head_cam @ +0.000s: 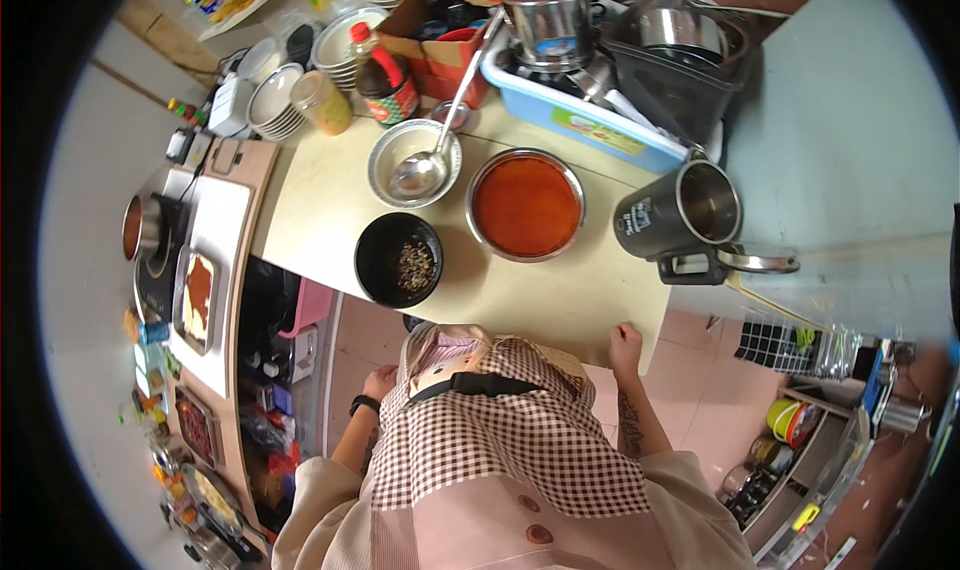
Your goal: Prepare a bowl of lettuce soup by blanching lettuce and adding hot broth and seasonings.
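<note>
My right hand [625,346] is closed into a fist at the near right edge of the cream table [480,300], with nothing seen in it. My left hand [381,381] hangs beside the checked apron [465,435], its fingers partly hidden. Before me stands a round metal bowl of red-orange liquid [529,206]. Left of it, near the table edge, a black bowl [371,259] holds a heap of mixed dry seasonings [416,268]. Behind that, a long-handled metal ladle [418,174] rests in a patterned white bowl [381,154].
A dark electric kettle [637,221], lid raised, stands at the table's right. Behind are a blue plastic bin [577,124] of cookware, a red-capped sauce bottle [386,82] and stacked bowls [274,97]. A side counter [217,225] on the left carries a metal tray [196,300].
</note>
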Action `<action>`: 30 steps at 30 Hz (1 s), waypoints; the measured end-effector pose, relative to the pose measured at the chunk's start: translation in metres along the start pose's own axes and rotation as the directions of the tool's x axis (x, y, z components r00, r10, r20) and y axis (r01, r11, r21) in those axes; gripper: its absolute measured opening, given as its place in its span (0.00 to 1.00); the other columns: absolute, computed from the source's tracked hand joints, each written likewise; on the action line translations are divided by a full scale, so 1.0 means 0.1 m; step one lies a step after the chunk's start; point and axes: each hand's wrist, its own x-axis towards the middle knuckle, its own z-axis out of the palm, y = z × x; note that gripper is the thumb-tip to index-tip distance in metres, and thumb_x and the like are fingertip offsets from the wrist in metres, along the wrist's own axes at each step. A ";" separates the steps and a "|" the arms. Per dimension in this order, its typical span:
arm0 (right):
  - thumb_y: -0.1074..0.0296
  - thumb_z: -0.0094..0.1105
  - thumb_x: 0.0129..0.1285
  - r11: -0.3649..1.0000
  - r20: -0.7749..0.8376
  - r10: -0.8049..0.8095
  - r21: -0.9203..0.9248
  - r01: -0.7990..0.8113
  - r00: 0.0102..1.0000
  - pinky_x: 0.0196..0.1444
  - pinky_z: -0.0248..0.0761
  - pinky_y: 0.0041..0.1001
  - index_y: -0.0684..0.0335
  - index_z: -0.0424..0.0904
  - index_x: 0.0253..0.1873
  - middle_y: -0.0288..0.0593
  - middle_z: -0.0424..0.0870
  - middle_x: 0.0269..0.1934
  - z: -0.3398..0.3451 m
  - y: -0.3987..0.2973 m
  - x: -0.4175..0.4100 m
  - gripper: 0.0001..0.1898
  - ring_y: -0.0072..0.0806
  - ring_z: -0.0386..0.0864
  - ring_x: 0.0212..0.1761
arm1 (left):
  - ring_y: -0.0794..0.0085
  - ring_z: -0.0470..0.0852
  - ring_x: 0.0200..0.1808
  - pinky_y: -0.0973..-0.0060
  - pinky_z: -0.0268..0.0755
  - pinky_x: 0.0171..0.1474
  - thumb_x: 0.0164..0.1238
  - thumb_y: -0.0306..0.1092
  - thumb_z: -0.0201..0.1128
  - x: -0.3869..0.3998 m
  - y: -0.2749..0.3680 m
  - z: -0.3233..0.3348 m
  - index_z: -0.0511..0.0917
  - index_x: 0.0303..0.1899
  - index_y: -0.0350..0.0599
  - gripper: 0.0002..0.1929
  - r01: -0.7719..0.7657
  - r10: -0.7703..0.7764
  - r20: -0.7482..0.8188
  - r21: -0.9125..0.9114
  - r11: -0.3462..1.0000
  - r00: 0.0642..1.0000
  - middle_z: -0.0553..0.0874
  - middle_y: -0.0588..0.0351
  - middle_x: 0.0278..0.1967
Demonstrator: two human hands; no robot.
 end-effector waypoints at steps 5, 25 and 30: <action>0.71 0.56 0.58 0.999 -0.019 0.009 -0.031 -0.009 1.000 0.29 0.66 0.33 0.73 0.75 0.30 0.52 0.74 0.20 -0.02 -0.02 0.00 0.09 0.32 0.72 0.23 | 0.46 0.84 0.51 0.58 0.77 0.53 0.69 0.49 0.56 0.06 -0.06 -0.01 0.85 0.50 0.50 0.18 -0.004 0.004 0.045 0.005 1.000 0.999 0.86 0.41 0.45; 0.72 0.55 0.58 0.996 -0.039 -0.085 -0.010 0.085 0.996 0.26 0.63 0.33 0.75 0.74 0.30 0.53 0.70 0.18 -0.02 -0.09 0.00 0.10 0.31 0.69 0.19 | 0.48 0.84 0.52 0.61 0.76 0.54 0.67 0.51 0.60 0.02 -0.03 -0.06 0.84 0.52 0.49 0.20 -0.003 0.004 0.048 -0.012 1.000 0.999 0.87 0.41 0.45; 0.72 0.56 0.57 0.997 -0.028 -0.069 -0.049 0.067 0.997 0.28 0.63 0.36 0.73 0.71 0.28 0.54 0.70 0.20 -0.02 0.05 0.02 0.10 0.36 0.69 0.22 | 0.48 0.84 0.52 0.60 0.76 0.55 0.68 0.51 0.57 0.01 -0.03 -0.04 0.85 0.51 0.52 0.19 0.004 -0.003 0.038 -0.006 1.000 0.999 0.87 0.41 0.46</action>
